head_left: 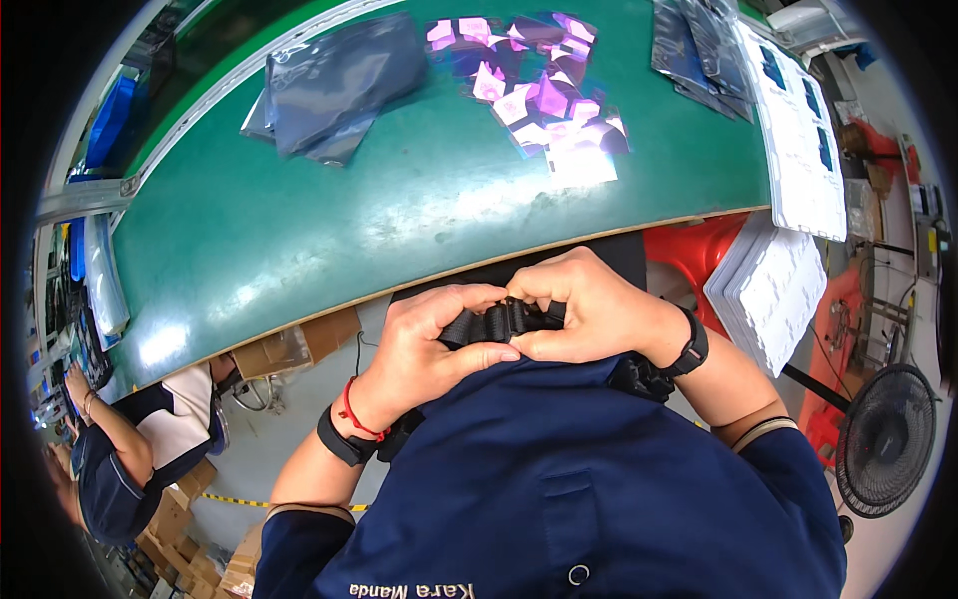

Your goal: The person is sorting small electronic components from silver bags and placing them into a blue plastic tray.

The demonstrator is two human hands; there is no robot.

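Navy cloth of the person's shirt (579, 469) lies closest, filling six o'clock, with both hands at its upper edge. A black strap (484, 327) is held up in front of the waist, just short of the table's near edge; take it as the clock's middle.

At nine o'clock, the left hand (419, 324) curls round the strap, pinching it between thumb and bent forefinger; a red bracelet (357, 411) and a black wristband (345, 437) circle that wrist. At three, the right hand (589, 304) pinches the strap's other end likewise, the thumb tips meeting below it. How the other fingers press is hard to tell.

Across the green table (429, 200), dark plastic bags (339, 80) lie at eleven, shiny pink-purple film sheets (552, 95) between twelve and one, more dark bags (689, 45) at one. White sheets (808, 180) with dark patches lie at two. A red stool (689, 250) and a white stack (768, 290) sit near three; a black fan (886, 439) stands between three and four. Between eight and nine is a co-worker (120, 484).
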